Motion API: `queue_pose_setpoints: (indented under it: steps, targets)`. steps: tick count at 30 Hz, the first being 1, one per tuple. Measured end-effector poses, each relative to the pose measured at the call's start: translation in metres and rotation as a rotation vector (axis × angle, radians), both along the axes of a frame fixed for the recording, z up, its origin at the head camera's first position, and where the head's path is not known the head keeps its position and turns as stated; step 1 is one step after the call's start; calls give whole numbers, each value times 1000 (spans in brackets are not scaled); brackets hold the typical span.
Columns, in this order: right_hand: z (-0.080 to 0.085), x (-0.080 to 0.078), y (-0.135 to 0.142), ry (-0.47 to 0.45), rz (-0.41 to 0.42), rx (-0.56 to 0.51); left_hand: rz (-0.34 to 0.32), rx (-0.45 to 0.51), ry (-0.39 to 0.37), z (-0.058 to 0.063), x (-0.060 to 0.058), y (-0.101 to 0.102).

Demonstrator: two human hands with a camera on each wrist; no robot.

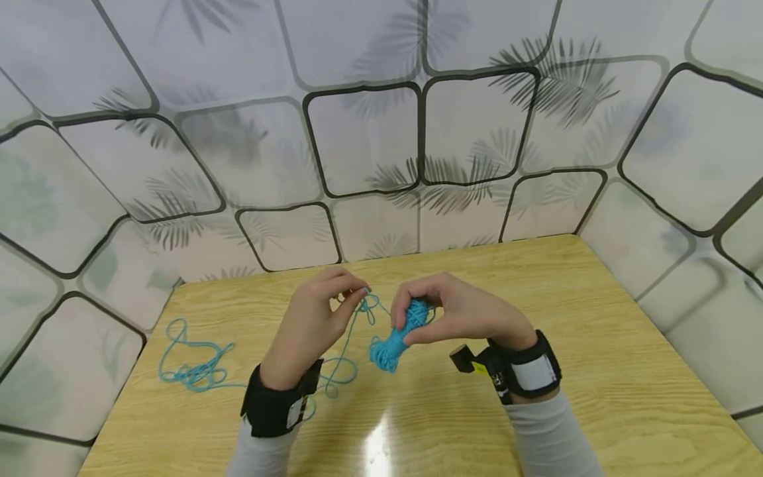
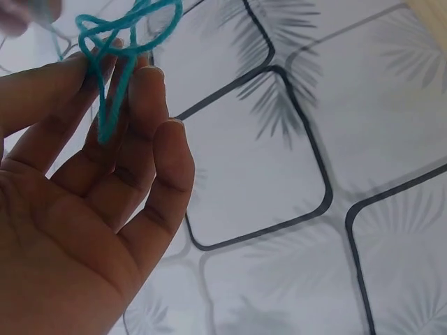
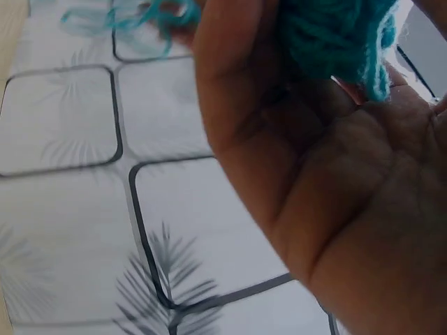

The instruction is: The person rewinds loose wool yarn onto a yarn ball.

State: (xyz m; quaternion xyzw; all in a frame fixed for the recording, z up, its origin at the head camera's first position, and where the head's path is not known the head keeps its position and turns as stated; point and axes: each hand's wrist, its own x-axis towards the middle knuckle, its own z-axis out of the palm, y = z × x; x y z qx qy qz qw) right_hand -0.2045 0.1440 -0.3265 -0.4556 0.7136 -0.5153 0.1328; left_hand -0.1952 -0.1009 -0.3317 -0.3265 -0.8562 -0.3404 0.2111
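Note:
A wound bundle of blue yarn (image 1: 398,338) tilts in the grip of my right hand (image 1: 459,310), thumb on the near side and fingers curled over the top. To its left, my left hand (image 1: 312,318) pinches a small looped tangle of yarn strand (image 1: 368,305) between thumb and fingertips. A thin strand joins the tangle to the bundle, and another drops to the table. In the left wrist view the loops (image 2: 129,35) hang in front of the fingers. The right wrist view shows the bundle (image 3: 335,42) against the palm, partly cut off by the frame.
Loose yarn (image 1: 199,371) lies in a heap on the left of the wooden table (image 1: 596,371), and its strand runs behind my left wrist to more loops (image 1: 341,377). Patterned wall covering (image 1: 369,146) encloses the table at the back and sides.

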Motion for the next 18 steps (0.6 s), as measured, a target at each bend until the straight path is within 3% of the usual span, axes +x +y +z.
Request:
queue_pose_setpoints:
  steps: [8, 18]
  targets:
    - [-4, -7, -2, 124, -307, 106, -20, -32, 54, 15, 20, 2]
    - [-3, -9, -8, 253, -539, 12, -85, -62, -1, 19, 36, 14]
